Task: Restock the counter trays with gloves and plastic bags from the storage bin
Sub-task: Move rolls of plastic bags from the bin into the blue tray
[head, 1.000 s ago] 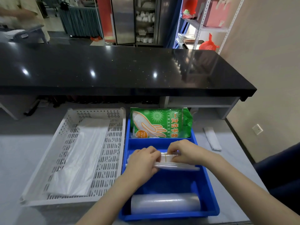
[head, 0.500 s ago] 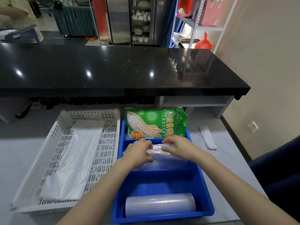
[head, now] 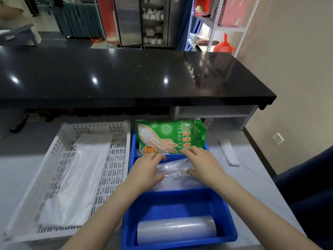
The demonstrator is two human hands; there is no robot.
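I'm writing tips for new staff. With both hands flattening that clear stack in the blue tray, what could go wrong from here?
1. The clear plastic bag stack looks slippery; pressed by the left hand and right hand, sheets may slide or bunch.
2. The green glove packet leans over the blue divided tray rim; a knuckle bump might tip it.

Slotted basket (head: pixel 115 170) left of divided tray (head: pixel 180 199); roll (head: pixel 176 229) in nearest compartment.
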